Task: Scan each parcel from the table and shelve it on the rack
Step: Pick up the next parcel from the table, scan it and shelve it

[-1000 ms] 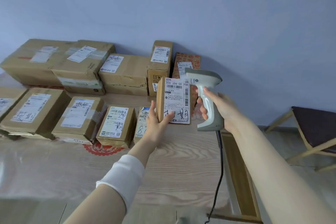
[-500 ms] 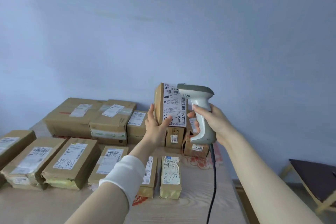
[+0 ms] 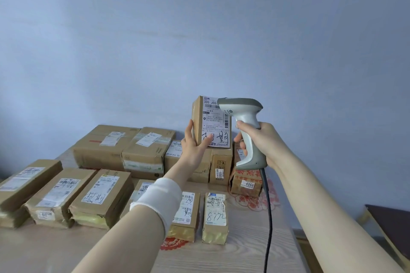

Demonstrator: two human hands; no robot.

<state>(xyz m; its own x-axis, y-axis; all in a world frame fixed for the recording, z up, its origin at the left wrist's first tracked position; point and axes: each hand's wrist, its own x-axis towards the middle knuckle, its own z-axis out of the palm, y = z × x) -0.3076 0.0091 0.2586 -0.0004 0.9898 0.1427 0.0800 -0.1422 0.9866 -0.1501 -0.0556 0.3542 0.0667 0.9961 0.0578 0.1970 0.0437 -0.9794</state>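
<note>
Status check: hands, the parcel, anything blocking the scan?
Left hand grips raised parcel, label facing camera. Right hand grips scanner, head overlapping label's top corner. Rack not in view.

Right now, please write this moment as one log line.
step: scanning | left hand: holds parcel upright | right hand: grips scanner at label | rack: not in view

A small brown parcel (image 3: 213,122) stood upright above the table (image 3: 244,250), gripped at its lower left edge by the left hand (image 3: 195,142), its white label (barcode above, handwriting below) facing the camera, with the grey scanner (image 3: 246,117) overlapping its upper right corner, while other parcels (image 3: 99,197) lay on the table.
</note>
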